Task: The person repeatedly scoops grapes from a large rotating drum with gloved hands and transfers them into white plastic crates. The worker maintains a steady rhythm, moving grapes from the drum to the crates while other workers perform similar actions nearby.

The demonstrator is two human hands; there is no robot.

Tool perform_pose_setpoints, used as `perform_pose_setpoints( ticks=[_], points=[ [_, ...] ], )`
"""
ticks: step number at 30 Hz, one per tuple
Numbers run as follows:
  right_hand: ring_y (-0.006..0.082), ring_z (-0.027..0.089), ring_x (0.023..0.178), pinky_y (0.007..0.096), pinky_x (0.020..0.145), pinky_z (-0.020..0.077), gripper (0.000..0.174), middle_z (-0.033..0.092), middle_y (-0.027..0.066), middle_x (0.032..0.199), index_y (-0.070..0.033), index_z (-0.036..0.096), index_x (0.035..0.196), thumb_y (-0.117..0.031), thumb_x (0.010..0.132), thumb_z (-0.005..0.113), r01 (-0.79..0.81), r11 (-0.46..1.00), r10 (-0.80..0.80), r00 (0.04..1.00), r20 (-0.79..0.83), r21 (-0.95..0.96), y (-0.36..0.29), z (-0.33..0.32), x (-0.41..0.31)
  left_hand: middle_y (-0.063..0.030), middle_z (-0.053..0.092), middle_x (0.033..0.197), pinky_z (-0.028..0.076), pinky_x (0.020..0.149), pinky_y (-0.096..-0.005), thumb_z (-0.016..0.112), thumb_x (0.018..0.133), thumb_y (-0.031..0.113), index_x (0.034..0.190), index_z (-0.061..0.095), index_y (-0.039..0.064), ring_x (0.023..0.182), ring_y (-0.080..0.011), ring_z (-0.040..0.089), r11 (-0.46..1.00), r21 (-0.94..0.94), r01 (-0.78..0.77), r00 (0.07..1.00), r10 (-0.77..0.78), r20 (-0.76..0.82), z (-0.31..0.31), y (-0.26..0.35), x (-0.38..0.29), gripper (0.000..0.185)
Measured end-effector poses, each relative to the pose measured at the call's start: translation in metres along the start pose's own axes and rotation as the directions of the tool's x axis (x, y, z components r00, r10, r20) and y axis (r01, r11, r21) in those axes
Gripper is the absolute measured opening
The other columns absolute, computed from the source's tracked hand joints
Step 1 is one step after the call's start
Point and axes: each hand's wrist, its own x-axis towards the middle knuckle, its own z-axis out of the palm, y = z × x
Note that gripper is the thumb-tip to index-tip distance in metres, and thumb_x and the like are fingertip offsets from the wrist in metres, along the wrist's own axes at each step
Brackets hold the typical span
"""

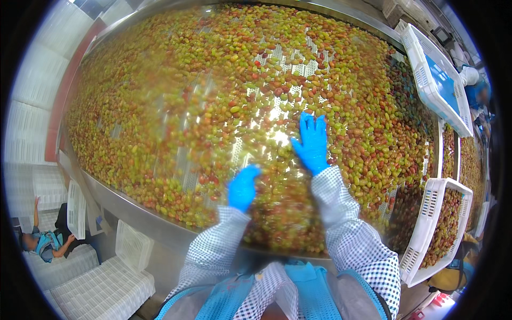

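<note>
A broad layer of small oval fruits [240, 96], green to reddish brown and possibly jujubes, covers a perforated metal conveyor [310, 68] in front of me. My right hand [313, 146], in a blue glove, reaches farther out over the layer, palm down with fingers spread; no fruit shows in its grip. Nearer to me and to the left, my left hand [243, 189], also blue-gloved, is blurred above the fruits with its fingers curled. Its palm side is hidden, so I cannot tell whether it holds anything. Bare perforated patches show between the fruits around both hands.
On the right, a white crate [424, 228] and another white crate [420, 76] rest across the conveyor's end. A metal rim [132, 206] borders the near side. Stacked white crates [104, 288] stand at lower left, beside a person [48, 242] handling a crate [77, 210].
</note>
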Motion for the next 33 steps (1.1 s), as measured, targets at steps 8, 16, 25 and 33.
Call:
perform_pose_setpoints(
  ticks=[8,16,25,33],
  points=[
    [0.0529,0.028,0.160,0.0681,0.131,0.0261,0.079,0.030,0.0230,0.176,-0.013,0.048,0.164,-0.034,0.094,0.078,0.409,0.900,-0.434,0.873,0.223,0.151,-0.054,-0.023,-0.071,-0.0165,0.068,0.152,0.056,0.114,-0.0412,0.060,0.103,0.001,0.139,0.075,0.007,0.138,-0.0305,0.067,0.978,-0.191,0.081,0.997,-0.081,0.008,0.004,0.054,-0.032,0.040],
    [0.0431,0.039,0.152,0.0588,0.129,0.0328,0.081,0.044,0.0126,0.165,-0.022,0.056,0.155,-0.026,0.082,0.091,0.009,0.999,-0.013,0.996,0.091,0.045,0.063,-0.092,-0.117,-0.0103,0.065,0.151,0.060,0.095,-0.0349,0.048,0.111,0.002,0.140,0.072,0.006,0.122,-0.0226,0.070,0.738,-0.599,0.311,0.918,-0.397,-0.013,-0.004,0.029,-0.045,0.038],
    [0.0575,0.018,0.163,0.0653,0.132,0.0245,0.108,0.021,0.0385,0.174,-0.003,0.026,0.173,-0.033,0.089,0.087,-0.364,0.917,0.361,0.931,-0.051,-0.163,0.097,-0.082,-0.192,-0.0164,0.061,0.158,0.048,0.122,-0.0437,0.052,0.108,-0.003,0.141,0.072,0.007,0.146,-0.0298,0.057,0.742,-0.590,0.319,0.856,-0.493,-0.157,0.007,0.052,-0.042,0.040],
    [0.0613,0.034,0.152,0.0727,0.128,0.0283,0.088,0.031,0.0218,0.176,-0.018,0.045,0.167,-0.038,0.091,0.085,0.225,0.942,-0.303,0.889,0.344,0.248,-0.042,-0.079,-0.203,-0.0121,0.058,0.162,0.051,0.113,-0.0371,0.048,0.114,0.011,0.159,0.056,0.004,0.140,-0.0234,0.059,0.953,-0.257,0.162,0.958,-0.214,-0.191,0.022,0.061,-0.052,0.046]
  ],
)
